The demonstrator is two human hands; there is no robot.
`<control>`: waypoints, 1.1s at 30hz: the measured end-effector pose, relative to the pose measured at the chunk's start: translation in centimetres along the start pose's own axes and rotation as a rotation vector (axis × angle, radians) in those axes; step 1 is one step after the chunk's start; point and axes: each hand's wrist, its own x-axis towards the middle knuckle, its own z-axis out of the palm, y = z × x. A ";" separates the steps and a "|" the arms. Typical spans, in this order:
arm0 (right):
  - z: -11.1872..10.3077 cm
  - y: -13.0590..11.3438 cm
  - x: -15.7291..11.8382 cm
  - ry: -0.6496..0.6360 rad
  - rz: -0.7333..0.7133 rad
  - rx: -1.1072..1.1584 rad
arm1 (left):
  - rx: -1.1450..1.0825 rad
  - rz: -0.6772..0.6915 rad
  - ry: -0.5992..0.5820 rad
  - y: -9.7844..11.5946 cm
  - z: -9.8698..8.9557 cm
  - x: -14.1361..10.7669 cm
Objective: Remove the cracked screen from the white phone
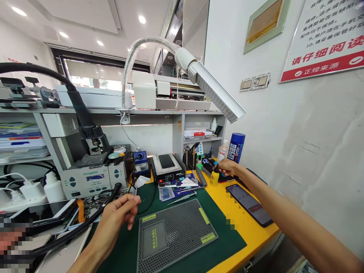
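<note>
My right hand [226, 167] reaches across the yellow tabletop, with its fingers closed at the dark top of a small yellow bottle [214, 178]. The bottle stands about upright beside the green mat. My left hand [121, 208] hovers over the mat's left side, fingers loosely bent and partly apart, with nothing visible in them. To its right lies a grey perforated pad [184, 223] with yellow-green labels. Just beyond the pad, a thin screwdriver-like tool [183, 198] rests on the green mat [227, 246].
A phone [250, 204] lies right of the mat. Behind are a blue spray can [236, 148], a clear bottle [223, 149] and a heating plate [167, 168]. A grey station [92, 180] and a black cable [76, 231] occupy the left. A lamp [216, 89] hangs overhead.
</note>
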 end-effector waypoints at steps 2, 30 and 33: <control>-0.5 -0.1 0.5 -0.013 0.020 0.024 | 0.006 0.000 -0.001 0.0 0.0 0.0; 3.5 0.8 -3.3 0.016 -0.219 -0.153 | 0.024 0.044 -0.006 0.1 -0.1 -0.1; 4.2 0.3 -2.2 0.092 -0.244 -0.173 | 0.019 0.057 0.007 0.2 -0.2 -0.1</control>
